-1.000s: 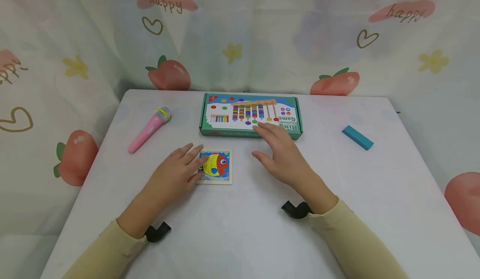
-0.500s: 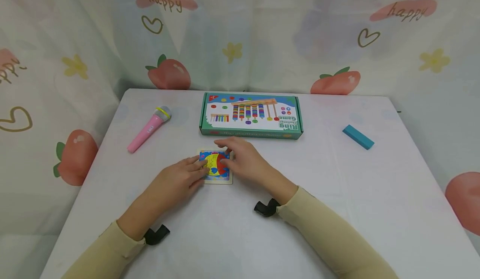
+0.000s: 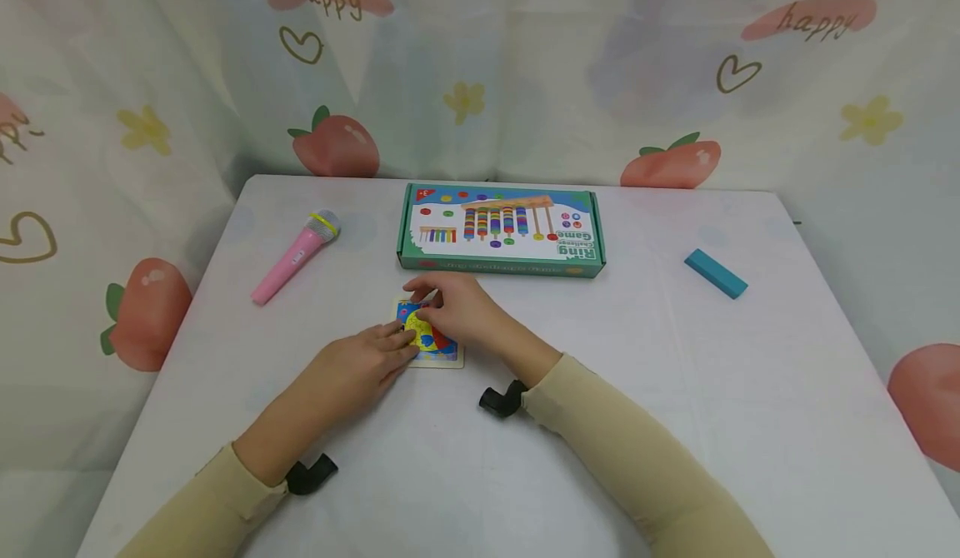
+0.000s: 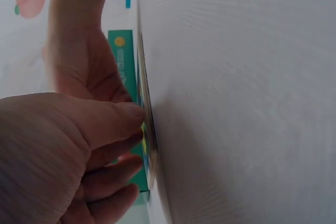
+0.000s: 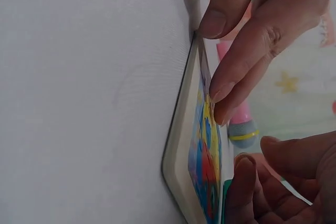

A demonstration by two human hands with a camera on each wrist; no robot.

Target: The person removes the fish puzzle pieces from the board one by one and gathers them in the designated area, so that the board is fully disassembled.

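Note:
A small square jigsaw puzzle (image 3: 438, 356) with a yellow and red fish in a pale frame lies flat on the white table. My left hand (image 3: 360, 371) rests its extended fingertips on the puzzle's left part; in the right wrist view its thumb (image 5: 214, 23) is at the board's corner. Over the upper right part hovers my right hand (image 3: 467, 312), fingers loosely bent and thumb apart from them, with nothing seen between them. It covers part of the fish. In the left wrist view the puzzle (image 4: 147, 108) shows edge-on beside the left thumb.
Behind the puzzle lies a green Ring Challenge Game box (image 3: 500, 229). A pink toy microphone (image 3: 294, 260) is at the left and a blue block (image 3: 716, 273) at the right. A printed curtain (image 3: 540, 75) hangs behind the table (image 3: 600, 466).
My right hand has moved left and toward me, from near the box's front to over the puzzle, its fingers bending more. The left hand has shifted slightly, staying on the puzzle.

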